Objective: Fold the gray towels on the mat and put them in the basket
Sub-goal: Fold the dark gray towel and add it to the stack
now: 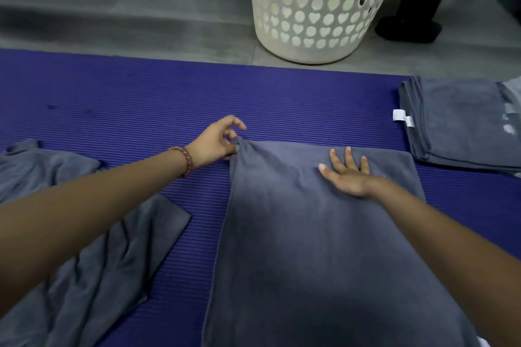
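Your left hand [217, 144] has its thumb and fingers curled in, pinching the far left corner of the gray towel [310, 234] that lies lengthwise in the middle of the purple mat [141, 98]; the corner is bunched up under the grip. Your right hand [349, 175] lies flat on the same towel near its far edge, fingers straight and spread, palm down. Both arms reach forward, the left one wearing a beaded bracelet [184, 159] at the wrist. Left of this towel lies crumpled gray cloth [98, 248] (one towel or two, I cannot tell). At the right edge sits one stack of folded gray towels [462, 124] with two white tags [399, 115]. One white basket [318, 8] with heart-shaped holes stands on the floor just beyond the mat
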Tool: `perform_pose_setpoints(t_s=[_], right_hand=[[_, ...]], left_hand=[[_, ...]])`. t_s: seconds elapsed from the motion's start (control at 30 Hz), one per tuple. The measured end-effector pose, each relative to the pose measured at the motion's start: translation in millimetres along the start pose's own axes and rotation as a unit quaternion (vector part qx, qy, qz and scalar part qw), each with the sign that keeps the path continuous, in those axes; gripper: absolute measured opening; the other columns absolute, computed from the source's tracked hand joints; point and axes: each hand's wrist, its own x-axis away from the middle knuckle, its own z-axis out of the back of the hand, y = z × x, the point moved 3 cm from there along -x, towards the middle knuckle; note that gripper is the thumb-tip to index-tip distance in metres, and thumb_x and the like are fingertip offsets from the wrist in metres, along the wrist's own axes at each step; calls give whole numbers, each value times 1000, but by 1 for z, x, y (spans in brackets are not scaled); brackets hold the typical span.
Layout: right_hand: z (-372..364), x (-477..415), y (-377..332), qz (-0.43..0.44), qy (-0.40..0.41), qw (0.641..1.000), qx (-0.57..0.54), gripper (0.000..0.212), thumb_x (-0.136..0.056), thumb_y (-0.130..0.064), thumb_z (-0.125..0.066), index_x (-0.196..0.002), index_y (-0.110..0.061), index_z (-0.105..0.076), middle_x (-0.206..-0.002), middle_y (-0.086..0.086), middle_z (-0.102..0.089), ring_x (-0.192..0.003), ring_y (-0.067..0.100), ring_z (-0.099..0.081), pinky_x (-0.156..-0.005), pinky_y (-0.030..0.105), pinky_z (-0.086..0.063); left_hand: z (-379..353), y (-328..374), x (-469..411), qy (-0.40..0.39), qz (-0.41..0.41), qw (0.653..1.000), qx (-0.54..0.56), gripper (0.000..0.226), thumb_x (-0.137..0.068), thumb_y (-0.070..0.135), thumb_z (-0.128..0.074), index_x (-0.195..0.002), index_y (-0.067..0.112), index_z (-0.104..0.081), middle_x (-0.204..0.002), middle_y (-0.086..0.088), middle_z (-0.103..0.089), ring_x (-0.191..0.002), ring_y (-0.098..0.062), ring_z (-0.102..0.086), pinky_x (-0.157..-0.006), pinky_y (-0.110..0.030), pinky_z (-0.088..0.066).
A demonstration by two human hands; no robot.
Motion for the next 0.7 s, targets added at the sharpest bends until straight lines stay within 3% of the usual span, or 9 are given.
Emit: perform_pose_setpoints(t_s=[0.13,0.23,0.3,0.37,0.43,0.5,0.57,0.63,0.7], right_hand=[[-8,4,-14,-41,23,999,19,80,-83,-78,-22,-143,-45,20,-150,-11,35,-142,29,23,-107,70,2],[-6,5,-22,-60,31,998,8,87,-80,-80,-26,-146,-42,16,-152,-6,32,-142,35,21,-111,65,-2],[-4,2,-24,-63,31,998,-4,87,-81,-79,-27,-146,-42,16,-153,-3,30,-141,39,21,-112,62,-3],[-4,0,-26,-61,35,997,-11,86,-81,-79,-29,-143,-44,19,-153,-3,32,-140,39,23,-111,66,-3],[-7,-1,-26,-59,43,997,-9,87,-80,-80,-30,-141,-47,23,-150,-5,37,-140,38,25,-106,72,-2],[-6,-2,-24,-51,32,998,-14,88,-80,-80,-31,-141,-46,23,-149,-4,38,-139,40,26,-106,72,-3],[0,-9,-20,-44,15,999,-5,85,-81,-79,-27,-143,-44,20,-151,1,35,-139,44,23,-110,66,-2],[12,-13,-19,-36,35,999,12,73,-89,-71,-25,-148,-40,5,-158,6,18,-142,44,8,-113,60,-6],[27,-12,-12,-20,161,987,-15,48,-97,-51,-31,-141,-32,-36,-153,10,-25,-138,37,-21,-111,52,-20]], left_hand=[[10,-21,5,94,-19,993,-76,26,-80,-2,-64,-72,18,-50,-59,3,-41,-54,-7,-40,-61,-17,-39],[9,-37,13,177,42,983,-3,32,-83,-1,-61,-67,20,-44,-55,1,-39,-46,-4,-43,-57,-20,-39],[6,-44,17,207,94,973,39,31,-88,5,-59,-68,19,-41,-58,-1,-42,-51,-7,-46,-61,-24,-37],[-2,-45,22,206,114,972,10,30,-91,23,-57,-67,14,-43,-61,-4,-45,-56,-13,-44,-59,-30,-34],[-15,-38,25,179,108,978,-8,48,-91,43,-54,-62,6,-45,-58,-11,-46,-54,-16,-43,-55,-33,-34],[-23,-32,25,168,130,977,10,52,-86,46,-62,-56,8,-42,-59,-7,-44,-56,-16,-43,-59,-31,-36],[-28,-29,21,152,154,976,-35,44,-83,39,-68,-58,11,-45,-78,-4,-45,-75,-18,-47,-74,-30,-41],[-31,-26,17,154,167,973,-40,31,-87,30,-65,-77,2,-58,-98,-16,-50,-92,-28,-50,-88,-38,-43],[-31,-26,17,196,183,963,4,33,-90,26,-61,-87,-7,-58,-94,-21,-57,-89,-34,-55,-88,-44,-43]])
